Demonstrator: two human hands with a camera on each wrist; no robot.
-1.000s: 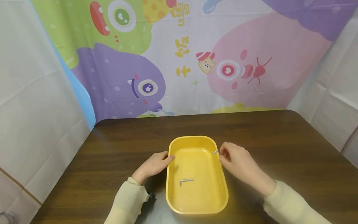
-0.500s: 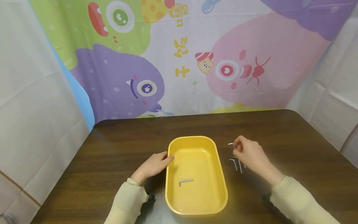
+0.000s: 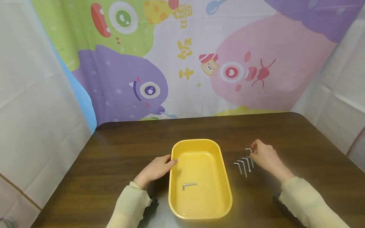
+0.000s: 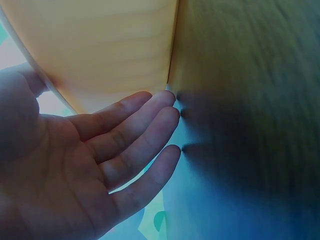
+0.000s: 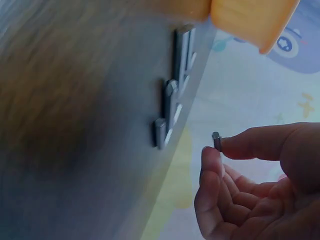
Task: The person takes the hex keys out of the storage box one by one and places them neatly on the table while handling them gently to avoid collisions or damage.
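Note:
My left hand (image 3: 155,171) holds the left side of a yellow bin (image 3: 229,190), its thumb hooked over the rim. In the left wrist view, the fingers (image 4: 142,145) lie along the outside wall, tips down at the tabletop. One L-shaped hex key (image 3: 189,184) lies inside the bin. Right of the bin, my right hand (image 3: 266,155) pinches another hex key (image 3: 248,149) between thumb and index finger, close to a slanted row of several hex keys (image 3: 245,169). In the right wrist view, only a short end of the pinched key (image 5: 216,141) shows.
Everything stands on a dark wooden table (image 3: 128,139). A cartoon-printed cloth (image 3: 182,98) hangs behind its far edge, and pale cloth walls (image 3: 42,104) rise on both sides.
My right hand has moved from the bin's right rim rightward to the far end of the row, carrying a hex key. The row came into view. My left hand and the bin stay put.

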